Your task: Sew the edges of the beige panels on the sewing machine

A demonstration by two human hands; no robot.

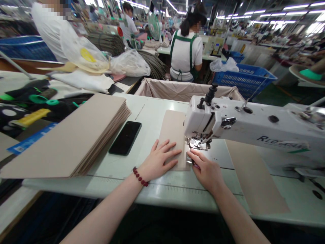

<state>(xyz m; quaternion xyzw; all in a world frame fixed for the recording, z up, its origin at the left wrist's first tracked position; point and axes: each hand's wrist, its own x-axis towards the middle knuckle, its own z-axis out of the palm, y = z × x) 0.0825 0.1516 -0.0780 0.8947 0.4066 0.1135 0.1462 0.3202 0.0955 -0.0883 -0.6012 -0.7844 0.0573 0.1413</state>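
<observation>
My left hand (162,159) lies flat with fingers spread on a beige fabric panel (174,125). A dark red bead bracelet (140,177) circles that wrist. The panel's right edge runs beside the presser foot (198,144) of a white sewing machine (243,122). Just in front of the foot is my right hand (207,169), its fingertips at the panel's edge and its fingers curled. Beneath those fingers show a bit of shiny metal and something purple, mostly hidden by the hand. Light from the machine falls on the needle area.
Left of the panel lie a black phone (125,138) and a thick stack of beige panels (76,135). Another beige strip (256,179) rests under the machine arm. Behind the table (142,189) are a cloth-lined bin (190,89), a blue crate (246,76) and co-workers.
</observation>
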